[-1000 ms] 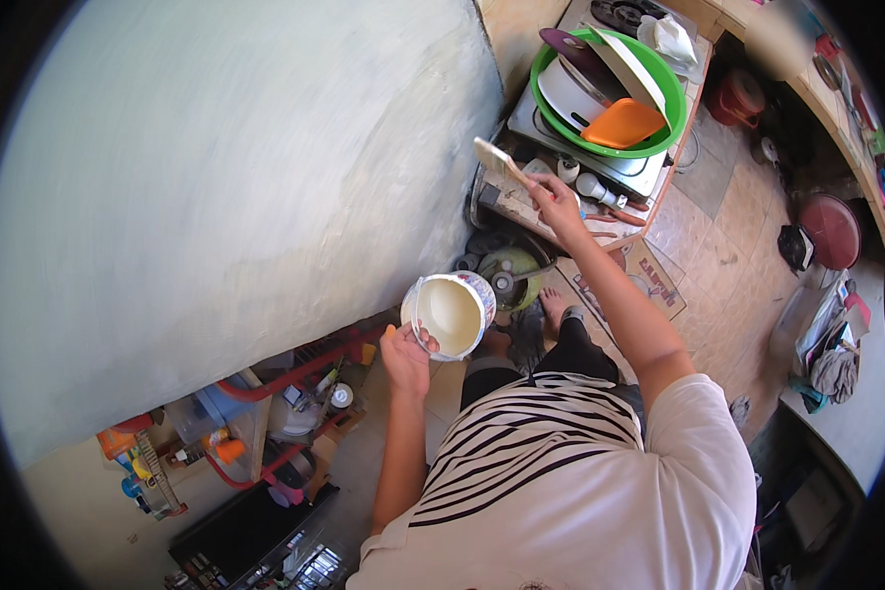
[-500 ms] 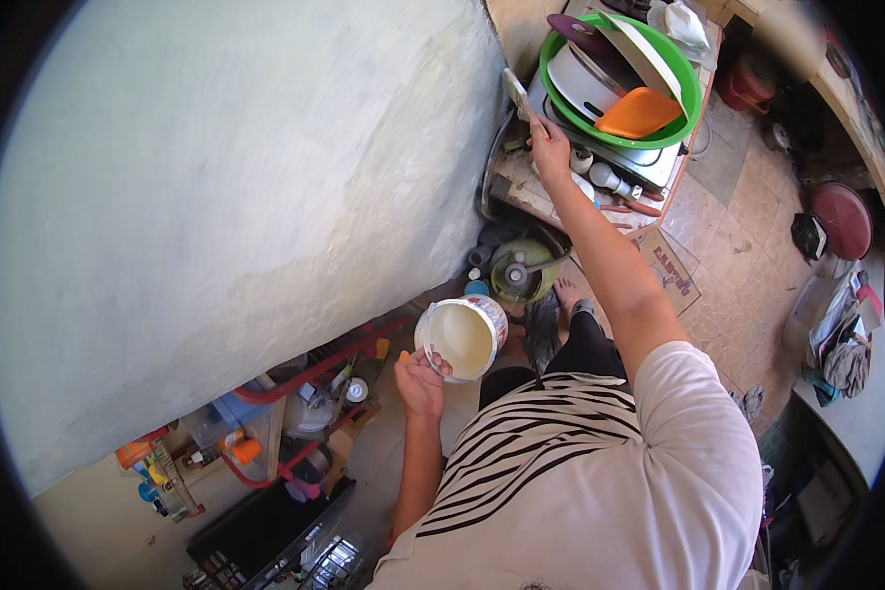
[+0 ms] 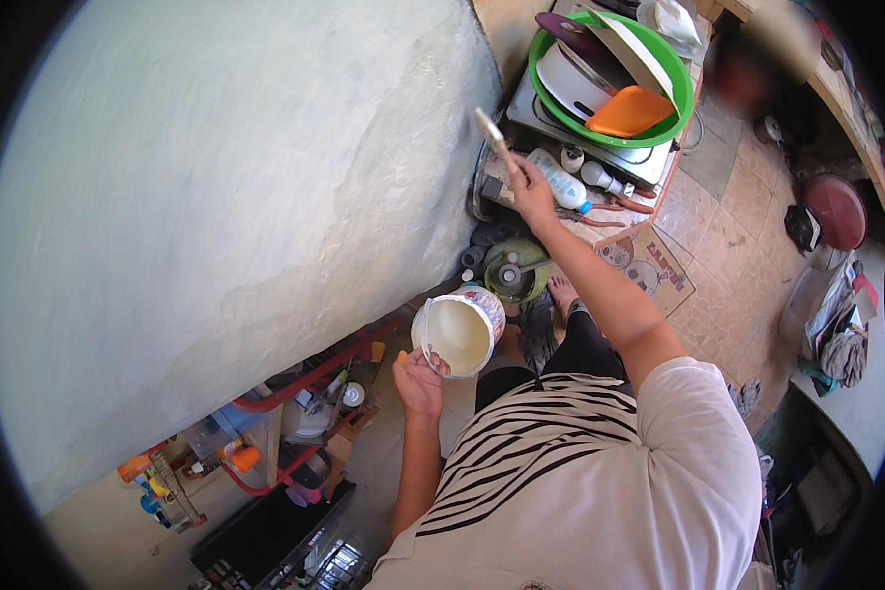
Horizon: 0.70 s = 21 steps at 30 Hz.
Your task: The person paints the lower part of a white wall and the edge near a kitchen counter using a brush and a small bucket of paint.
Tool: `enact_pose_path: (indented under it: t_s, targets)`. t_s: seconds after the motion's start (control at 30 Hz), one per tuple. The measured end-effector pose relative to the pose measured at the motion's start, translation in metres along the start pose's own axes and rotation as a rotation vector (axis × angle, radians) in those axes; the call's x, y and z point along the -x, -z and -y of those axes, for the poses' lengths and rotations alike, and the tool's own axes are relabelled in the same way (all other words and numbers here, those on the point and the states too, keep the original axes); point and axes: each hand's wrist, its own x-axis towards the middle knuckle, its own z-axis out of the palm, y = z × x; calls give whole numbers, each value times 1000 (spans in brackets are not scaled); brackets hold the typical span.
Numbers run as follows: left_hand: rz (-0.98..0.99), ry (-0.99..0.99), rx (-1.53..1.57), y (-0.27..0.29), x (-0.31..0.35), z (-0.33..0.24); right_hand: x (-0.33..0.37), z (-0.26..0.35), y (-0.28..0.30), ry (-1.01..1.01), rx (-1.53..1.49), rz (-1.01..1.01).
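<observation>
My right hand (image 3: 532, 192) is closed round the handle of a paintbrush (image 3: 493, 135), its bristles pointing up and left close to the wall (image 3: 265, 197). Whether the bristles touch the wall I cannot tell. In front of my body, my left hand (image 3: 422, 382) grips the rim and wire handle of a white paint bucket (image 3: 459, 335), which tilts toward the wall. Off-white paint shows inside it. The wall is pale, with a patchier, duller area toward its right side.
A green basin (image 3: 680, 106) of dishes, with an orange piece (image 3: 630, 111), stands on a stove at the counter's far end. Beside it lie a white bottle (image 3: 560, 181), a light bulb (image 3: 600, 175) and pliers. A green gas cylinder (image 3: 514, 273) stands below. A red rack (image 3: 295, 388) of clutter sits left.
My right hand has moved down and left with the paintbrush, uncovering the white bottle on the counter. The left hand and bucket have hardly moved.
</observation>
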Motion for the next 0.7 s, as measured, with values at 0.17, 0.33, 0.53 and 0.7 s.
enact_pose_path:
  t_s: [0.17,0.33,0.53,0.7]
  targets:
    - [-25,10,23,0,-1,3,-61,5,-2,-75,81,-178]
    - [-3,20,-32,-5,4,0,-85,8,-20,-310,109,-185]
    - [-61,42,-33,6,5,6,-34,10,-33,58,-13,-66]
    - [-44,24,-18,6,10,13,-23,4,-20,-168,-124,-94]
